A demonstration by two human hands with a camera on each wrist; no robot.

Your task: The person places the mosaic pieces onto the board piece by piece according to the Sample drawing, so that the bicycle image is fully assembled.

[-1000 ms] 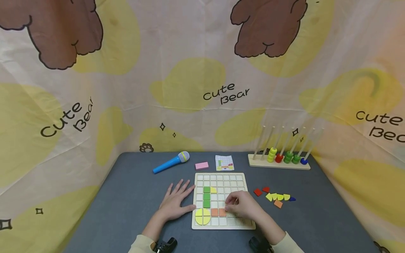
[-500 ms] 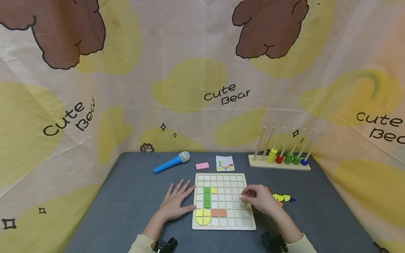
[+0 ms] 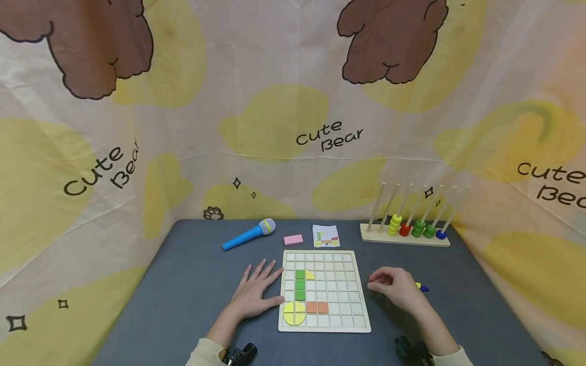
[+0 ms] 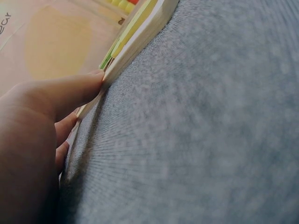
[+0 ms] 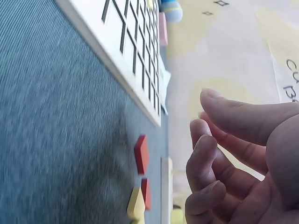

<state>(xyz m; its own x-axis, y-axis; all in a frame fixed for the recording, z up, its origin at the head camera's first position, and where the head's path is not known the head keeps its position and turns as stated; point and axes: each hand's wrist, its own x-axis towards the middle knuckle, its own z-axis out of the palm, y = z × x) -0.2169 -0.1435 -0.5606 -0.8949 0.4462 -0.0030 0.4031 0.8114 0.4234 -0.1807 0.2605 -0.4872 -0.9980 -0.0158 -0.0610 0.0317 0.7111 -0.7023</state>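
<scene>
1. Left hand: I rest my left hand (image 3: pixel 253 294) on the grey table (image 3: pixel 192 284) at the left side of the gridded board (image 3: pixel 339 297). Its fingers are straight and spread apart; the thumb touches the board's left edge.

2. Right hand: I hold my right hand (image 3: pixel 394 287) over the table, right of the board. Its fingers are loosely bent, with thumb and index tips slightly apart. Below them lie two red pieces (image 5: pixel 141 155) and a yellow piece (image 5: pixel 136 205) (this cluster is mostly covered by my hand in the head view). A blue piece (image 3: pixel 424 288) shows just right of the hand.

3. Board: it lies flat, centred in front of me. Three green squares (image 3: pixel 299 284) form a line in the second column from the left. A yellow curved piece (image 3: pixel 310 275) adjoins the farthest square on its right. Rounded yellow pieces (image 3: pixel 294 320) fill the near left corner; two orange squares (image 3: pixel 311 307) sit to their right, side by side.

4. Far side: from left to right lie a blue microphone (image 3: pixel 247 236), a pink block (image 3: pixel 293 240), a printed card (image 3: pixel 326 236) and a bead rack (image 3: pixel 405 237).
</scene>
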